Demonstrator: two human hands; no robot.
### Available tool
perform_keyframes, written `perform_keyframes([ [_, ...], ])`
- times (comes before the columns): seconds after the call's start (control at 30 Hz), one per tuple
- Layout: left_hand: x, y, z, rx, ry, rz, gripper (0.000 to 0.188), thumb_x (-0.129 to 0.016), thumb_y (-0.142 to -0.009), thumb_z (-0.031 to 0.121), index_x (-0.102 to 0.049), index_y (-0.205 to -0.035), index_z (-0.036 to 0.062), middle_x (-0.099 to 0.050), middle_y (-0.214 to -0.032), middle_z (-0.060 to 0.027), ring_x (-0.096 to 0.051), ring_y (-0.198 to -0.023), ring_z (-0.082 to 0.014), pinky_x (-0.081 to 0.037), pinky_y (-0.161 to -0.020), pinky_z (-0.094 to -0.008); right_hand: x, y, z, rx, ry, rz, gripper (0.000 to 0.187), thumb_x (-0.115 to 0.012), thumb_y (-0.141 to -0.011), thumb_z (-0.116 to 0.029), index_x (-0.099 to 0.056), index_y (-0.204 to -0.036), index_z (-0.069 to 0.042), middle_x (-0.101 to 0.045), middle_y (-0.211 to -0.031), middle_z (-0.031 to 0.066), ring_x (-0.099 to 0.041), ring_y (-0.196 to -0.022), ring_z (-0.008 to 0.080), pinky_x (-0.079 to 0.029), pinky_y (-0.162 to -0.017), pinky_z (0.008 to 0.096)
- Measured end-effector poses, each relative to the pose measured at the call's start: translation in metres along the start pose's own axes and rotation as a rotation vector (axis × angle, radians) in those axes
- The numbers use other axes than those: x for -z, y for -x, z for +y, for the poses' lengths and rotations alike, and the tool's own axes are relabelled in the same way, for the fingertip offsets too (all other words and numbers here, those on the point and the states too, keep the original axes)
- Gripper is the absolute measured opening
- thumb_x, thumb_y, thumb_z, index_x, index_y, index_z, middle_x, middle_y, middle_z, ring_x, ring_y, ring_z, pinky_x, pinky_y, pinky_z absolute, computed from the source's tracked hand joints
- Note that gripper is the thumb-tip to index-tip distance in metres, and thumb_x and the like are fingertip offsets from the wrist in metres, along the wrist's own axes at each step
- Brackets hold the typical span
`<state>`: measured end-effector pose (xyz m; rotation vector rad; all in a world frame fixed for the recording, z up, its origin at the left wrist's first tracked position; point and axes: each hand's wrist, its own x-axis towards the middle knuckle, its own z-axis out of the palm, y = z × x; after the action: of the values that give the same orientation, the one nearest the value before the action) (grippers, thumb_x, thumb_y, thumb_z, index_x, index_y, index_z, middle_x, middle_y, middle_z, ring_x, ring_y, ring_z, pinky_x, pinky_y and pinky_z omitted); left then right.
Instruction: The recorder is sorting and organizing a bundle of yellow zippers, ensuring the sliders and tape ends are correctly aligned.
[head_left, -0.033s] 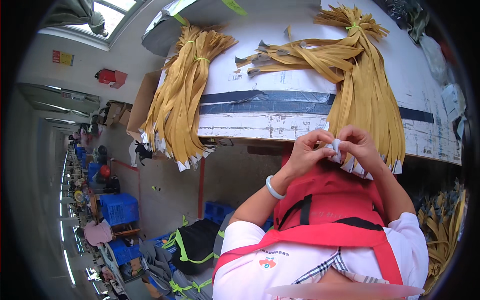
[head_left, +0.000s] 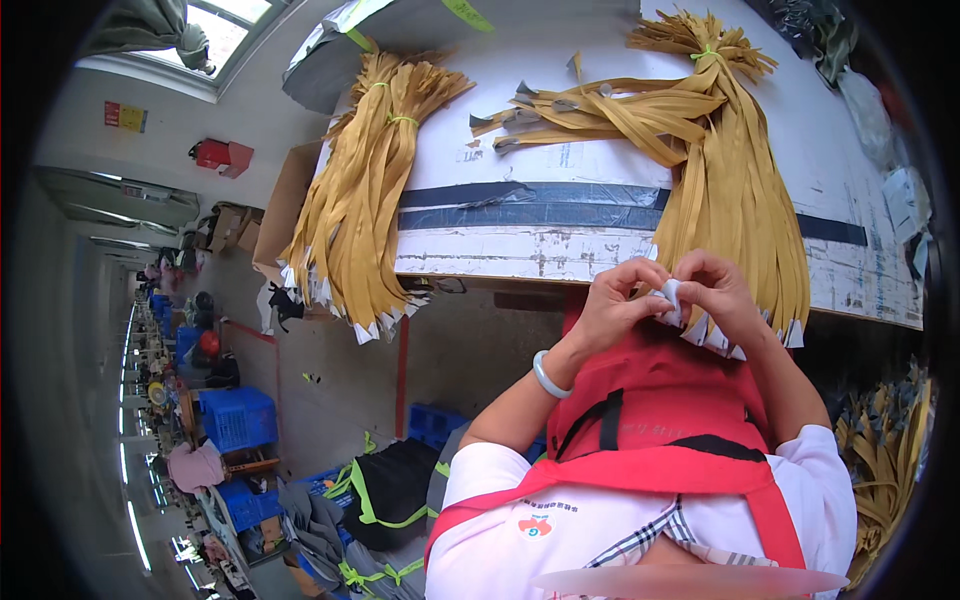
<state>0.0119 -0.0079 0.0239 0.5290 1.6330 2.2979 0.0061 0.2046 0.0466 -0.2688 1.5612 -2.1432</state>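
My left hand [head_left: 626, 297] and my right hand [head_left: 722, 296] meet at the table's front edge, fingertips pinched together on the white end [head_left: 671, 291] of a yellow strap. That strap seems to belong to the bundle of yellow straps [head_left: 735, 190], tied near its top with a green string, whose white-tipped ends hang over the edge. Several straps with grey ends [head_left: 620, 112] lie sideways to the left of this bundle. Farther left, another tied bundle of yellow straps [head_left: 350, 190] also hangs over the edge. My fingers partly hide the white end.
The white table [head_left: 520, 245] has dark tape strips [head_left: 520, 205] across it. At its left end is a cardboard box [head_left: 285, 205]. More yellow straps [head_left: 885, 460] are low at the right. Blue crates [head_left: 238, 418] and a black bag with green trim [head_left: 392, 485] lie at lower left.
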Motion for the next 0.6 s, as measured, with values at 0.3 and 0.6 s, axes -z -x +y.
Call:
perform_keyframes([
  [0.3, 0.013, -0.014, -0.001, 0.175, 0.104, 0.014, 0.009, -0.071, -0.088, 0.001, -0.065, -0.094, 0.001, -0.067, -0.086, -0.0011, -0.063, -0.074, -0.0081, -0.052, -0.066, -0.0215, 0.006, -0.016, -0.02, -0.198, 0.057, -0.077, 0.017, -0.075, -0.087, -0.009, -0.059, -0.092, -0.004, -0.067, -0.084, 0.0045, -0.064, -0.071, 0.0093, -0.052, -0.061, 0.022],
  [0.6, -0.013, -0.014, -0.027, -0.236, -0.447, 0.296, 0.008, -0.067, -0.089, -0.004, -0.062, -0.096, -0.0015, -0.06, -0.092, -0.0084, -0.066, -0.08, -0.0142, -0.054, -0.064, -0.026, -0.003, -0.024, 0.032, 0.517, 0.811, 0.384, 0.012, -0.068, -0.081, 0.0, -0.056, -0.086, -0.001, -0.055, -0.078, 0.0104, -0.061, -0.067, 0.0199, -0.048, -0.06, 0.0329],
])
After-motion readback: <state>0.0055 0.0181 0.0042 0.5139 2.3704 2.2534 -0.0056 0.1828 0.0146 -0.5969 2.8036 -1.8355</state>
